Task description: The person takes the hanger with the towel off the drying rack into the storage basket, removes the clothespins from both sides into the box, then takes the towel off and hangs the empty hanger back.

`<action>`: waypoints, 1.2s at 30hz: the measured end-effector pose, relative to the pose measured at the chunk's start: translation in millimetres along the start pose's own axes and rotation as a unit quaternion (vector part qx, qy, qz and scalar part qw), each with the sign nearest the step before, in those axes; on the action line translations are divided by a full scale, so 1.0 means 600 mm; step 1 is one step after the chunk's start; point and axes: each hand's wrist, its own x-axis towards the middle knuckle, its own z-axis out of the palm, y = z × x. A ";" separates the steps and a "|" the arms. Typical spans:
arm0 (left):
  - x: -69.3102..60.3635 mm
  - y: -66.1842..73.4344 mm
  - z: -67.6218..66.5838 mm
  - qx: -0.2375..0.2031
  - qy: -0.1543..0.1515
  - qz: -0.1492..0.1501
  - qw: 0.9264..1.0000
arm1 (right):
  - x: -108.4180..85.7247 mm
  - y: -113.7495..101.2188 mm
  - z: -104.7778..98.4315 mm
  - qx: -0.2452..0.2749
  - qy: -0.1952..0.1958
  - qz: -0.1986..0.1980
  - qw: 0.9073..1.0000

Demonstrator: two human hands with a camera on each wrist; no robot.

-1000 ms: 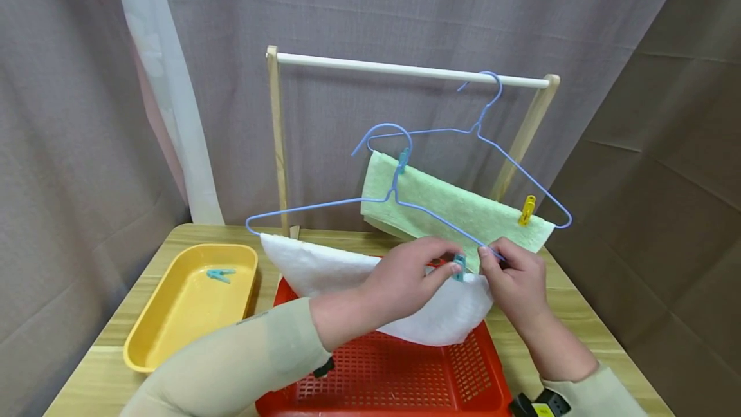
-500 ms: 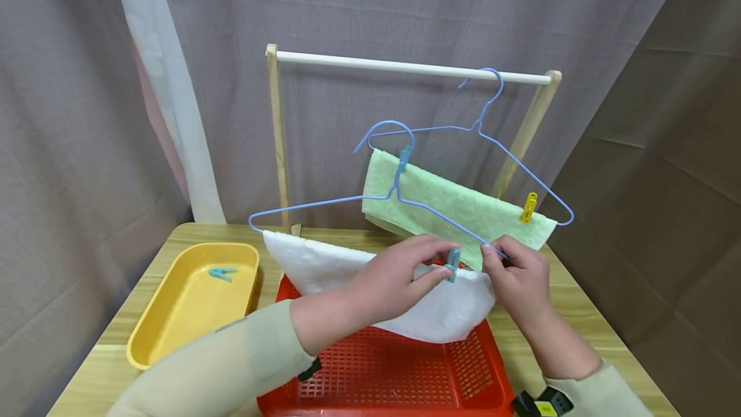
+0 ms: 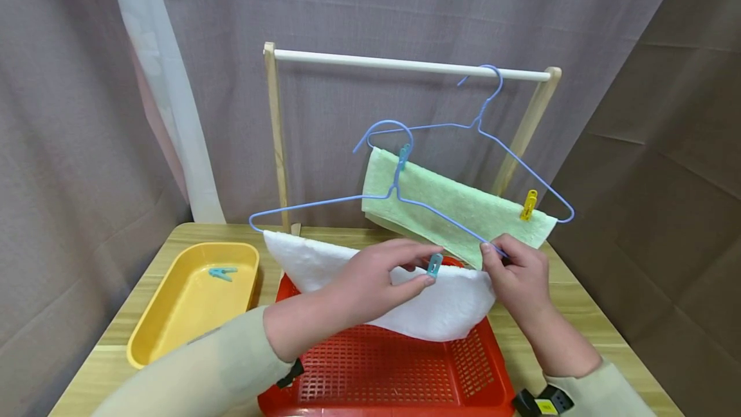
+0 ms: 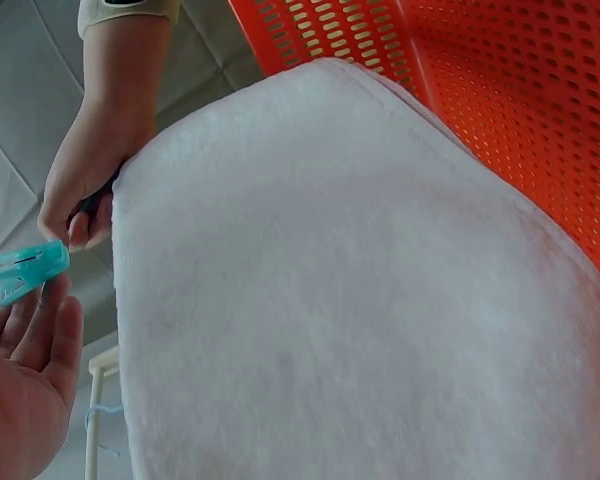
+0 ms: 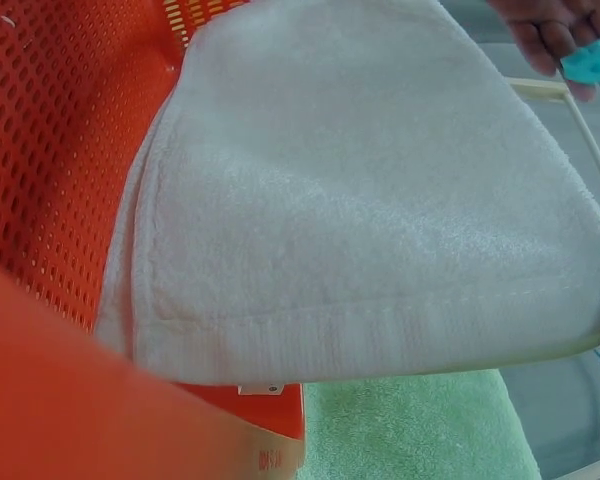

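Thumb and fingers of the left hand (image 3: 370, 278) pinch a teal clothespin (image 3: 435, 265) just in front of the white towel's upper edge. In the left wrist view the clothespin (image 4: 32, 268) sits beside the towel, apart from it. The white towel (image 3: 446, 307) is draped over the lower bar of a blue hanger (image 3: 324, 203). Gripping that hanger's right end is the right hand (image 3: 521, 282), close to the towel's right corner. In the right wrist view the folded towel (image 5: 360, 200) fills the middle, and the left hand (image 5: 555, 30) shows with the clothespin (image 5: 592, 62).
Behind, a green towel (image 3: 451, 204) with a teal and a yellow clothespin (image 3: 529, 205) hangs on another hanger from the white rod (image 3: 370, 63). Below the hands stands a red basket (image 3: 382, 372). A yellow tray (image 3: 191, 314) at left holds a teal clothespin (image 3: 222, 273).
The left hand has moved left along the towel's upper edge with the clothespin, away from the right hand. The right hand keeps its grip on the hanger.
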 end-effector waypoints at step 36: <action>-0.145 -0.045 -0.174 0.101 0.027 -0.149 0.983 | -0.002 0.006 -0.010 0.011 0.004 -0.002 1.000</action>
